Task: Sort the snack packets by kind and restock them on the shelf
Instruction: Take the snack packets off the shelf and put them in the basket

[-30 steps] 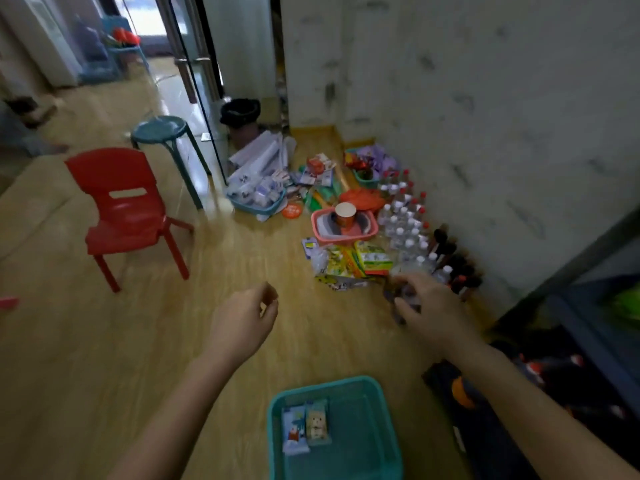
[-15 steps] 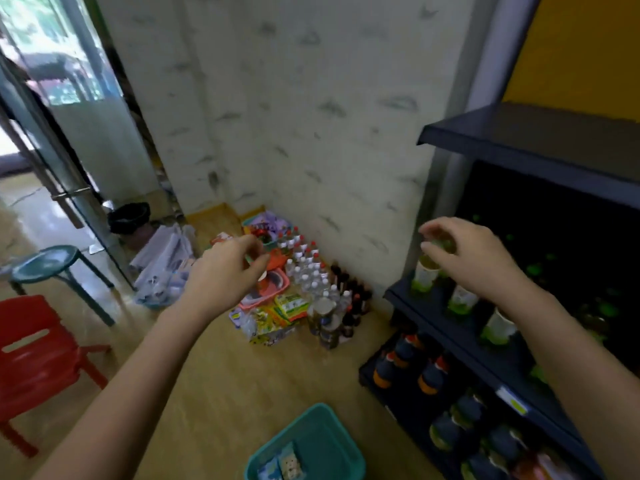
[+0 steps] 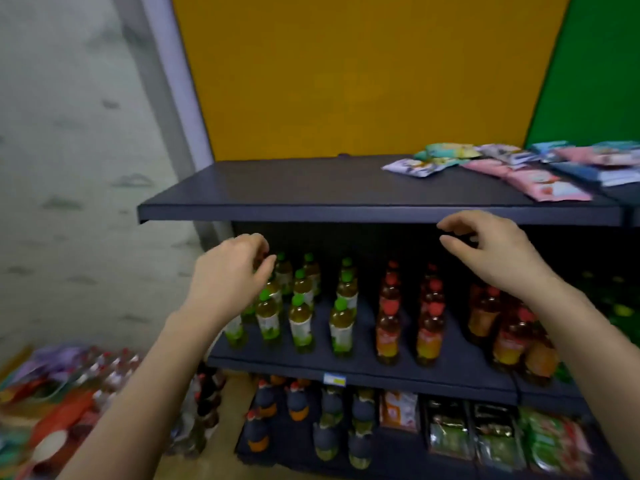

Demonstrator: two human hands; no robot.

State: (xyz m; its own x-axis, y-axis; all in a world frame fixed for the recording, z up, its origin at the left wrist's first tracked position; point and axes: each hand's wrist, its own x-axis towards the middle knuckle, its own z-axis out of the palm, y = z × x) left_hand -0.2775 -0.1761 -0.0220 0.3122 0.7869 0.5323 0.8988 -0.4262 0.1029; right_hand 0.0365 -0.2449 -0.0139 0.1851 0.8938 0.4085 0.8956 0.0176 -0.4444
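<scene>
Dark shelf (image 3: 277,188), head view: snack packets (image 3: 540,171) lie flat on its right part. Left hand (image 3: 232,271) and right hand (image 3: 495,251) hover below its front edge, fingers loosely curled, holding nothing.

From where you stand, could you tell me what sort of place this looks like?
Probably a small shop or a mock-up of one. A dark shelf holds rows of green-capped bottles and red-capped bottles, snack packets lie on top, and a price tag sits on the shelf edge.
</scene>
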